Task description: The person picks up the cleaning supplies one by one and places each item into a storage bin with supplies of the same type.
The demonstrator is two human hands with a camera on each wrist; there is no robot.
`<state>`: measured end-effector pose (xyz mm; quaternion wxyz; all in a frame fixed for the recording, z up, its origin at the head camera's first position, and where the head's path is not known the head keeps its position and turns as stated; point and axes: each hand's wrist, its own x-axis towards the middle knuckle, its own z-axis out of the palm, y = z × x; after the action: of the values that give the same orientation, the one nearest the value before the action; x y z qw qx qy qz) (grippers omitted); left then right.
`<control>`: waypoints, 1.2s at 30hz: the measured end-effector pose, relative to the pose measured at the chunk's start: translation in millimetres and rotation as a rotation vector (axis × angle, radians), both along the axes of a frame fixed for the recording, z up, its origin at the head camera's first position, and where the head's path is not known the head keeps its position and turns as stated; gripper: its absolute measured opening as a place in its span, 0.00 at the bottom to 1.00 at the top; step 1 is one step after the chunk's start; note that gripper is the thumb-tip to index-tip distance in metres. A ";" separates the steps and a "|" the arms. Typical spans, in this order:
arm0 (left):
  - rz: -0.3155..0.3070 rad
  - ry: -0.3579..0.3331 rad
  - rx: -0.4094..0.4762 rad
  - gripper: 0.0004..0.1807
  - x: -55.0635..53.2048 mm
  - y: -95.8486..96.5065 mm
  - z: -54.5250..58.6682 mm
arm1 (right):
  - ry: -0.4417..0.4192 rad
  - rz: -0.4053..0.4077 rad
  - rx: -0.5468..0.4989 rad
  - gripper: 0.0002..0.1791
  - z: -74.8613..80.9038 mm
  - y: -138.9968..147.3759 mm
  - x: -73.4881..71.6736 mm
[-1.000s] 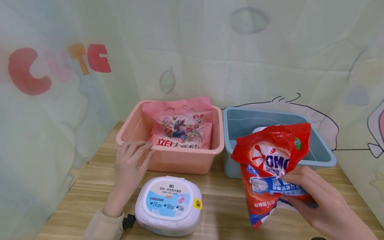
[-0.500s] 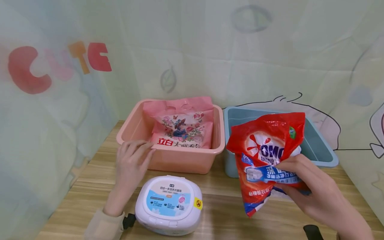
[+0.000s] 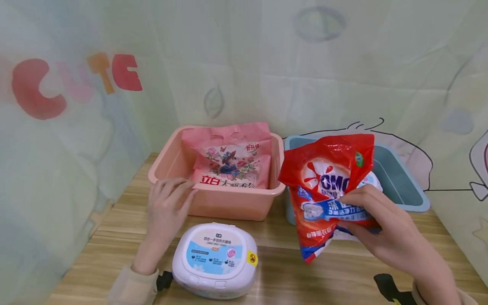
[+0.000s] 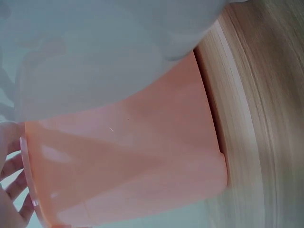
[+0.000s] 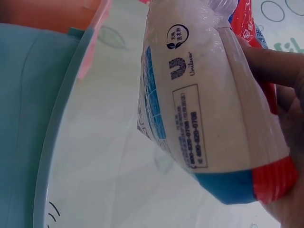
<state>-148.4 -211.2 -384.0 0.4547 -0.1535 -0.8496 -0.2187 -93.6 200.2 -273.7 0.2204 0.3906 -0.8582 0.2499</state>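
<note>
My right hand (image 3: 385, 228) grips a red bag of washing powder (image 3: 324, 186) by its lower right side, holding it up in front of the blue storage bin (image 3: 404, 186). The bag's white printed back (image 5: 213, 104) faces the right wrist camera. On the left, my left hand (image 3: 167, 207) pinches the front rim of the pink storage bin (image 3: 228, 205); its fingers (image 4: 14, 166) reach the rim in the left wrist view. A pink bag of washing powder (image 3: 232, 159) leans inside that bin. Below them, a white lidded box of laundry pods (image 3: 215, 258) stands on the table.
Inside the blue bin, a white container (image 3: 373, 180) shows partly behind the red bag. Both bins stand side by side on the wooden table (image 3: 282, 271), against a printed curtain (image 3: 251, 84). Coloured letters mark the curtain at left.
The red bag has moved left and upward in my right hand, uncovering more of the blue bin's right side. My left hand has kept its place on the pink rim.
</note>
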 end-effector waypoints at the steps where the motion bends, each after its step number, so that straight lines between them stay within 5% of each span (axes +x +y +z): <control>1: -0.001 0.001 0.001 0.17 0.2 -0.2 -0.1 | 0.014 0.012 -0.006 0.28 -0.1 -0.9 -1.8; 29: -0.001 -0.008 -0.025 0.14 -1.0 -1.0 -0.2 | 0.102 0.147 -0.116 0.28 20.8 -22.3 -35.8; 36: -0.014 -0.006 -0.007 0.14 -1.1 -2.2 0.3 | 0.071 0.111 -0.068 0.22 28.3 -25.7 -41.3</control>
<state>-149.5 -213.4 -383.7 0.4500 -0.1605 -0.8506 -0.2196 -134.9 174.5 -245.4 0.2495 0.4385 -0.8178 0.2768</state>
